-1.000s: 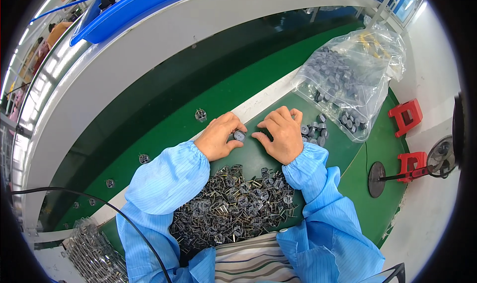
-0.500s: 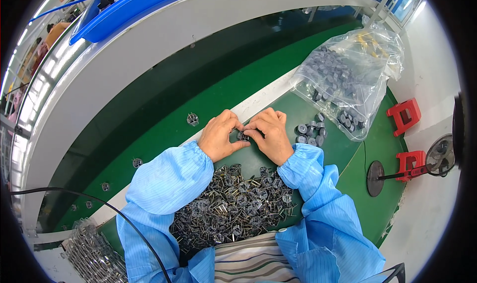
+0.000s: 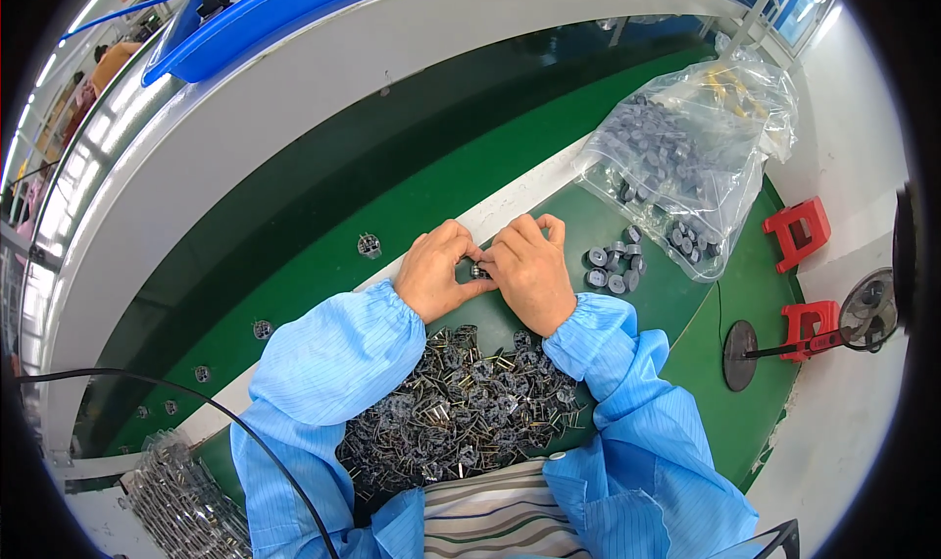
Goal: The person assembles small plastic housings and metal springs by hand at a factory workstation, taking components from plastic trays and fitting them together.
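My left hand [image 3: 433,275] and my right hand [image 3: 535,277] meet over the green table. Both are closed at the fingertips around a small round dark part with metal bits [image 3: 479,271], mostly hidden by the fingers. Just right of my right hand sits a small group of grey round caps [image 3: 617,279]. Between my forearms, close to my body, spreads a heap of small round black-and-clear parts with metal pins [image 3: 456,407].
Beyond a white rail, a green belt [image 3: 314,275] carries similar parts [image 3: 369,245] spaced apart. A clear bag of grey caps [image 3: 667,147] lies at right. Red stools [image 3: 799,228] and a small fan [image 3: 867,309] stand farther right. A black cable [image 3: 196,392] crosses at left.
Parts on the green belt have shifted slightly toward the lower left. My right hand has turned a little, its fingers now covering more of the small part.
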Demonstrator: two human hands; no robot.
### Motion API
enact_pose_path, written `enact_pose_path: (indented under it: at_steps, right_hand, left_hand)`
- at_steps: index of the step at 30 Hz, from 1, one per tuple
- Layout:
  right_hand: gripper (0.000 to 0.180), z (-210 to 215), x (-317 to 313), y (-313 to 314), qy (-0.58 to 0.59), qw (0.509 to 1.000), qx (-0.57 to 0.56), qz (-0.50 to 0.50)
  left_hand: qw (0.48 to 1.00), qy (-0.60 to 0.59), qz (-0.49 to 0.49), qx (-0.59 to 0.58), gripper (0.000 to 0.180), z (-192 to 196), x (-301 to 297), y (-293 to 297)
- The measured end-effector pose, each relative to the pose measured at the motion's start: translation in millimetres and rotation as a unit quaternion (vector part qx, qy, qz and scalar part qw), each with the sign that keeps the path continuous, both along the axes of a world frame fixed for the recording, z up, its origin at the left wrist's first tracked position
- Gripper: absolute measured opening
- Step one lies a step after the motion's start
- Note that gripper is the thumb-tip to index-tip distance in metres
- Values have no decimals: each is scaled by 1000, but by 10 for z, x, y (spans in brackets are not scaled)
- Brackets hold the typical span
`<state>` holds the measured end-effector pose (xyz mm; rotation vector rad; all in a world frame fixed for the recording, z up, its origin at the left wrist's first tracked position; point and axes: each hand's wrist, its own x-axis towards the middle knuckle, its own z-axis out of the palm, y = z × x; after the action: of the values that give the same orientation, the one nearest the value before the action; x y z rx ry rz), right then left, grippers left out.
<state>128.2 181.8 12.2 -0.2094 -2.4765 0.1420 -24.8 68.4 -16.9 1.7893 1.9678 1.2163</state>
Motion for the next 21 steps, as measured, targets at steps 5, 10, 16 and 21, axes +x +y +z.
enact_pose_path:
  at_steps: [5,10,16,21]
  right_hand:
    - [11,24,-6,-11,-26,999,45,3]
    - [15,-72,34,64,-18,999,-32,25]
    - [40,298,486,217,-13,996,-79,-39]
    - [64,565,1286,99,-121,967,-34,-222]
  left_hand:
    - [1000,12,6,1,39,20,17,2]
    - [1000,13,-2,0,38,19,15,16]
    - [999,-38,-5,-24,37,-5,-16,-18]
    - [993,-31,107,38,33,82,-297,2]
